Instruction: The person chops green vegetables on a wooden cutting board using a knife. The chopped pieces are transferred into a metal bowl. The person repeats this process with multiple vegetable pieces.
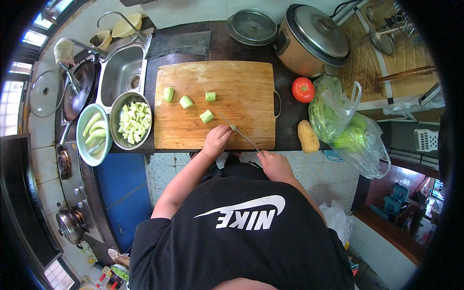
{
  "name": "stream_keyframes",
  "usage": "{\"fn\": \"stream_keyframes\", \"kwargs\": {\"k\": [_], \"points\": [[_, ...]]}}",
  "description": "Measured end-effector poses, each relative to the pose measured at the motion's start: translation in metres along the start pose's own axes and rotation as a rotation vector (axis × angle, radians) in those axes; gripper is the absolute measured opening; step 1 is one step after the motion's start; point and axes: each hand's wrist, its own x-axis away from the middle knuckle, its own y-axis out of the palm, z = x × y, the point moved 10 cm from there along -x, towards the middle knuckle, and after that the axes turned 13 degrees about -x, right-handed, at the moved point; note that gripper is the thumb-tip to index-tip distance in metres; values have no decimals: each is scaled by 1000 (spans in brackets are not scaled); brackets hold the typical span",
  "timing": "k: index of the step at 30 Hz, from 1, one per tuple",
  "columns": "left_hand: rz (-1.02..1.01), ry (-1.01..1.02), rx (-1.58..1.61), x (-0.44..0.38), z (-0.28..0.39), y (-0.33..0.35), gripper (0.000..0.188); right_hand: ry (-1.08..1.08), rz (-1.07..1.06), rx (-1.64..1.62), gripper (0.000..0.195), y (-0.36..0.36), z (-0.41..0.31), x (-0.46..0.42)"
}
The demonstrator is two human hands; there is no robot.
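On the wooden cutting board (217, 78), my left hand (218, 139) steadies a small piece of peeled green gourd (233, 127) with its fingertips. My right hand (277, 165) grips a kitchen knife (243, 135), whose blade lies against that piece, edge-on to the view. Several chunks of the same vegetable rest farther back on the board, among them a chunk (207, 116) close to my left hand and another chunk (168, 94) toward the far left. Left of the board, a steel bowl (115, 137) holds cut pale-green pieces (135, 121).
A light-blue basin (80, 130) with whole peeled gourds (96, 134) in water stands beside the steel sink (119, 72). To the right are a tomato (303, 90), a potato (308, 136) and bagged green vegetables (328, 116). A rice cooker (308, 50) and a lidded pot (252, 27) stand behind.
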Motion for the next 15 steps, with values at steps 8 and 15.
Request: {"fn": "stream_keyframes", "kwargs": {"k": [8,15], "points": [[35,19,-26,1,0,-2,22,4,-6,48,30,6,-1,-2],[19,-48,19,5,-5,6,22,63,-29,13,33,12,1,-8]]}}
